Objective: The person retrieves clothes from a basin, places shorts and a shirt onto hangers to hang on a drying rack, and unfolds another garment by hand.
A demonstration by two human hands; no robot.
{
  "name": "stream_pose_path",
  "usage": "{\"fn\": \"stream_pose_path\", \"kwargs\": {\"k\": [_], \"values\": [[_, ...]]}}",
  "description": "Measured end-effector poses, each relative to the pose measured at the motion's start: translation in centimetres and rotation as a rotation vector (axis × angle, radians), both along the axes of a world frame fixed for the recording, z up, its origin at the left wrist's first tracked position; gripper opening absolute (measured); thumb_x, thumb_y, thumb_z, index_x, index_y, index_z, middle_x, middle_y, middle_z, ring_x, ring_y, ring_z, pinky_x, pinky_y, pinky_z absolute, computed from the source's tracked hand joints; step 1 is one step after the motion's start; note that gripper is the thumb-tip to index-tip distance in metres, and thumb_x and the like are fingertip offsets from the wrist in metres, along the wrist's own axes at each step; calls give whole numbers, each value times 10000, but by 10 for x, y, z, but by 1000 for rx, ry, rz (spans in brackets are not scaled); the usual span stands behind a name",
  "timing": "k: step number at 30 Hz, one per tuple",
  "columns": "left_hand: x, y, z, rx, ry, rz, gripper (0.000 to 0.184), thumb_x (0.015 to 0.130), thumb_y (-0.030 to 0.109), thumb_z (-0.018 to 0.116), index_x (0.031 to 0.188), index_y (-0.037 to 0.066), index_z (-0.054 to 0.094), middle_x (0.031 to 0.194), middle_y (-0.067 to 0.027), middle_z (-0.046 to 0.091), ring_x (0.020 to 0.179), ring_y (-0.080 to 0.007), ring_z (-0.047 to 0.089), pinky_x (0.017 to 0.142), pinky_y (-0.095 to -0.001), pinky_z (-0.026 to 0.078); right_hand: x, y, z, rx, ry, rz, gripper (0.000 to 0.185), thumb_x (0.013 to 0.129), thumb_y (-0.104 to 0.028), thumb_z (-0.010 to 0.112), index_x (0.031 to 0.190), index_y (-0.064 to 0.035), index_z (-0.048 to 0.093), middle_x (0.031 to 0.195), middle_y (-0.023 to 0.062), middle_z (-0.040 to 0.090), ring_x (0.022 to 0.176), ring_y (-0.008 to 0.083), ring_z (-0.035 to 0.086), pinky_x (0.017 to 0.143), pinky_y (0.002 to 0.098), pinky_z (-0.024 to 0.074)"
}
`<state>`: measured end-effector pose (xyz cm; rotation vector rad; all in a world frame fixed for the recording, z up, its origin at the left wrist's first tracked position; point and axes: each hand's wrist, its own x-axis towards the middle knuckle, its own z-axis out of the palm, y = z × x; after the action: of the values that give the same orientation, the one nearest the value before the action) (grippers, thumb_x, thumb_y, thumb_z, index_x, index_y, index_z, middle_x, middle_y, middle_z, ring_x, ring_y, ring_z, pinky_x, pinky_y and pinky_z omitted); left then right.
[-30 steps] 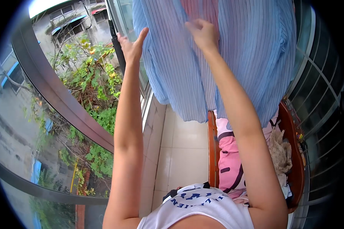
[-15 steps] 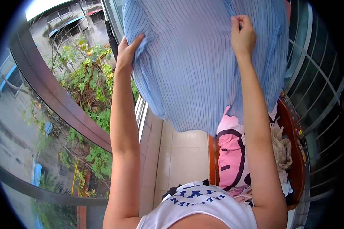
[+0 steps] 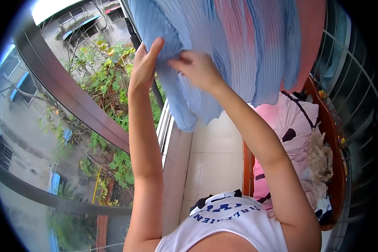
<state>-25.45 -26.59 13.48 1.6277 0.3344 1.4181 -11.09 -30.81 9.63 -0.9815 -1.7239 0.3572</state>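
A light blue pleated shirt [image 3: 201, 29] hangs in front of me, its upper part out of view. At its left edge is my left hand [image 3: 144, 67], thumb up along the fabric and the other fingers mostly hidden, closed on the cloth. My right hand [image 3: 197, 69] is slightly blurred, with curled fingers at the shirt's left sleeve [image 3: 178, 94], close beside my left hand. The fingers appear to pinch the sleeve cloth. Below the hands the sleeve's lower end hangs loose.
Pink cloth [image 3: 313, 42] hangs behind the shirt. On the right, a brown wooden seat [image 3: 338, 176] holds a pink patterned cushion or bedding [image 3: 277, 126] and a beige lacy cloth [image 3: 320, 157]. A window frame [image 3: 67, 88] stands on the left, above pale floor tiles [image 3: 218, 164].
My right hand has moved left from the shirt's right part to its left sleeve. The shirt has fallen into narrower folds, showing more pink cloth behind. My left hand stays at the left edge.
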Motion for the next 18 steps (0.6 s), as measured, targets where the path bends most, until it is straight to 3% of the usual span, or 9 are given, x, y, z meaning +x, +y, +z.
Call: {"fn": "stream_pose_path", "kwargs": {"k": [1,4,5,6,8,12,14,16,18], "values": [[-6,-1,1,12,29,78,443,802,386,647,1024,14,554,879,-31,608,725,-91,561,644,-189,434,4,2,-1,-2,167,2,283,820,-308,614,797,-25,615,755,54,623,658,133,587,583,258,467],[-29,6,5,-35,-11,150,218,803,268,673,874,81,587,753,42,582,584,-2,465,495,-156,348,19,-11,3,-28,691,55,203,877,-218,526,912,-38,613,803,11,613,640,104,562,608,238,478],[-42,14,3,-65,-87,48,131,801,187,677,820,99,582,720,50,565,530,-2,438,428,-135,300,28,-3,-2,17,777,25,237,891,-229,503,774,-29,551,660,-11,527,538,88,484,530,255,444],[-47,17,3,-79,-142,64,113,796,148,680,812,101,579,708,38,563,517,7,431,390,-111,253,30,-5,-2,76,861,51,246,902,-232,485,741,-51,526,655,-14,510,564,77,473,539,236,431],[-58,21,0,-70,-88,144,157,837,237,635,837,89,581,724,21,581,552,-9,488,430,-131,331,37,7,-13,161,786,-52,267,918,-268,459,821,-43,565,683,-5,517,615,83,477,607,225,434],[-40,-24,-10,-133,10,189,282,876,348,560,920,70,560,781,-5,598,653,-51,556,535,-179,420,7,-30,-9,34,804,24,494,913,-437,417,944,21,601,718,21,526,636,104,439,630,262,395],[-37,-43,-26,-92,-8,-154,423,888,433,495,1053,45,515,889,-42,606,793,-108,587,688,-237,464,12,-33,-17,-113,708,117,552,890,-494,429,939,24,612,776,29,578,688,104,491,634,239,394],[-26,-70,-41,-24,-15,22,477,871,398,540,1164,34,444,975,-76,595,885,-133,572,771,-250,454,13,-31,-28,-195,675,63,600,874,-535,434,945,32,618,809,31,601,733,103,524,663,205,403],[-8,-99,-41,31,12,91,550,808,237,653,1237,27,381,1123,-110,541,988,-160,533,835,-266,430,1,-60,-24,-178,689,241,528,864,-488,500,936,18,631,788,38,604,736,105,539,669,213,412]]}}
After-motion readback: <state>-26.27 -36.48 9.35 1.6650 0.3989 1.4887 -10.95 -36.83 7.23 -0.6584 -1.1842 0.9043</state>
